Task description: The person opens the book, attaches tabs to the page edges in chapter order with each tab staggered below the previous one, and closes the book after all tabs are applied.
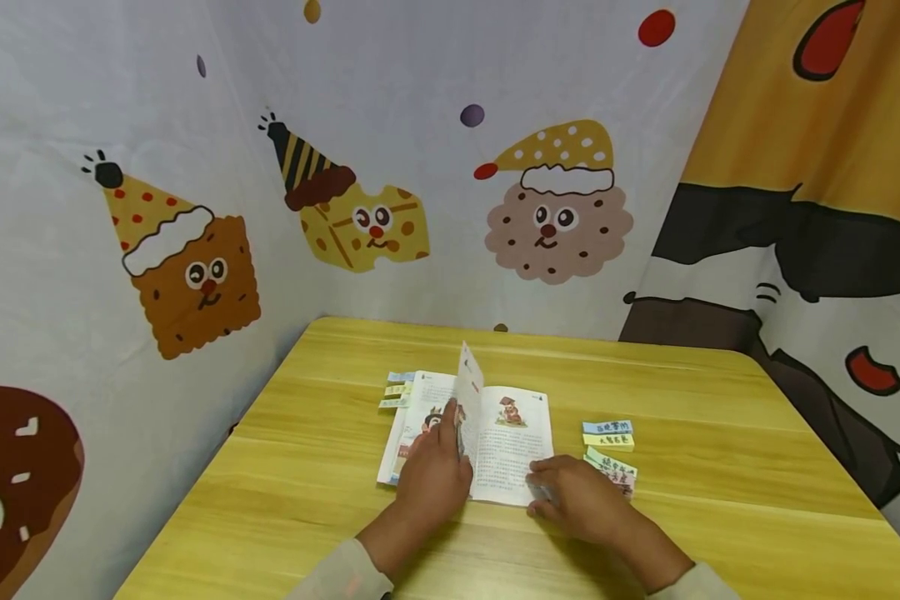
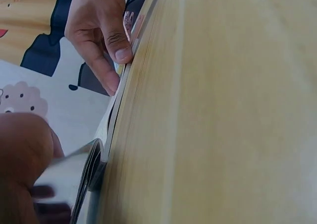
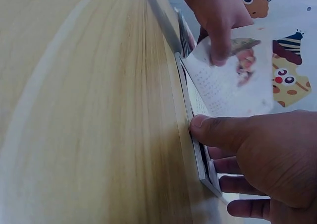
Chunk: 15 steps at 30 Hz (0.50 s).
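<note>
An open book (image 1: 513, 467) lies on the wooden table, with printed text and small coloured pictures. One page (image 1: 470, 383) stands up near the spine, and in the right wrist view this page (image 3: 242, 80) slants across. My left hand (image 1: 435, 471) pinches it, the thumb on the printed side and the fingers behind. At the book's lower right corner, my right hand (image 1: 581, 496) holds the edge, its thumb (image 3: 210, 127) on the bottom edge. Paper tabs (image 1: 397, 390) with writing stick out past the left pages.
Blue and yellow handwritten strips (image 1: 607, 435) lie right of the book. Green and pink strips (image 1: 618, 471) lie nearer, partly behind my right hand. The yellow wood-grain table (image 1: 720, 433) meets a printed cartoon curtain (image 1: 450, 308) at its back edge.
</note>
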Each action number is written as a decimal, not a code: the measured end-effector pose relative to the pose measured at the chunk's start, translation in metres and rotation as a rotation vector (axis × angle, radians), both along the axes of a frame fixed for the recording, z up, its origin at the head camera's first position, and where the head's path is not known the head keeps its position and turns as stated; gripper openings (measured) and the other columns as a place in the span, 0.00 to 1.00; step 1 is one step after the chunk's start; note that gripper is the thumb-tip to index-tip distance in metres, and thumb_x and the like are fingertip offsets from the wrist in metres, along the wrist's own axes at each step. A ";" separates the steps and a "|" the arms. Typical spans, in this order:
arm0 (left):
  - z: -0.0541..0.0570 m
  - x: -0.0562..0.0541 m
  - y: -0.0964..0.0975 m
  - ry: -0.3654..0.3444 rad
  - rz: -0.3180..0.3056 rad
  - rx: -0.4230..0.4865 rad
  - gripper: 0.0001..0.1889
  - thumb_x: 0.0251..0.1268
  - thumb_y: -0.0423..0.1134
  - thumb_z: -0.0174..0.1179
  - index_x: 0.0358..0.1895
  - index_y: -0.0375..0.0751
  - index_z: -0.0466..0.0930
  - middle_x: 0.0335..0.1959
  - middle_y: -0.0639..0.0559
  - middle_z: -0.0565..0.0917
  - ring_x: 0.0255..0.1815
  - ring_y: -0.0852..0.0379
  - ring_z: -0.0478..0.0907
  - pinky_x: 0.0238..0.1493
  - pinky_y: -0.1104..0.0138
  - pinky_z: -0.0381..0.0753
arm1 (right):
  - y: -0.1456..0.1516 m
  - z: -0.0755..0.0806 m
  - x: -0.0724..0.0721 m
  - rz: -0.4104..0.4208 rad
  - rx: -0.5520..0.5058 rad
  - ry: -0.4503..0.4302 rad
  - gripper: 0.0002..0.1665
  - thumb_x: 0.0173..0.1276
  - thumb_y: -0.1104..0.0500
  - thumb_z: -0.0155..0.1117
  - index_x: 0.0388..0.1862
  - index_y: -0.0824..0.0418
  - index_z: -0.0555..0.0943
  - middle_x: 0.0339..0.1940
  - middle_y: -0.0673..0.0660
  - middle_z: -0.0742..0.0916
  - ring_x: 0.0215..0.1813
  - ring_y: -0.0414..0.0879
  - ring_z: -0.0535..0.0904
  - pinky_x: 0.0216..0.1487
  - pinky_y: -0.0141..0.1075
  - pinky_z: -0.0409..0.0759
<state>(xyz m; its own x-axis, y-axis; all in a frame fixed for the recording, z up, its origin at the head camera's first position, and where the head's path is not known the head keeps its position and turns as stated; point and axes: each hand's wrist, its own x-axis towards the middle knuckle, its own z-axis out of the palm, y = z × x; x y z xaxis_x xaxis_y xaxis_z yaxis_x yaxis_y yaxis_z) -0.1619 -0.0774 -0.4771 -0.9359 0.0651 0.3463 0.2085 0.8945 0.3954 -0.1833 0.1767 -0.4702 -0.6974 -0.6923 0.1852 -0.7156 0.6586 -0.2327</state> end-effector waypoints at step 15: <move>-0.001 0.003 -0.004 0.018 -0.179 -0.332 0.23 0.65 0.29 0.64 0.61 0.55 0.83 0.66 0.48 0.75 0.71 0.44 0.67 0.70 0.52 0.66 | -0.002 0.003 0.002 0.003 0.035 0.004 0.20 0.65 0.51 0.76 0.50 0.63 0.90 0.55 0.59 0.88 0.58 0.55 0.83 0.58 0.50 0.79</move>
<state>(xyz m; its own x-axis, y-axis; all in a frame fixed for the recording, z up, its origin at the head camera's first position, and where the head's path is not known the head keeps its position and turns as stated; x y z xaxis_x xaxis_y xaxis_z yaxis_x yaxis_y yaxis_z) -0.1584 -0.0815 -0.4785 -0.8934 0.3383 0.2955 0.3774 0.9221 0.0851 -0.1810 0.1749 -0.4673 -0.6943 -0.7007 0.1640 -0.7188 0.6638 -0.2068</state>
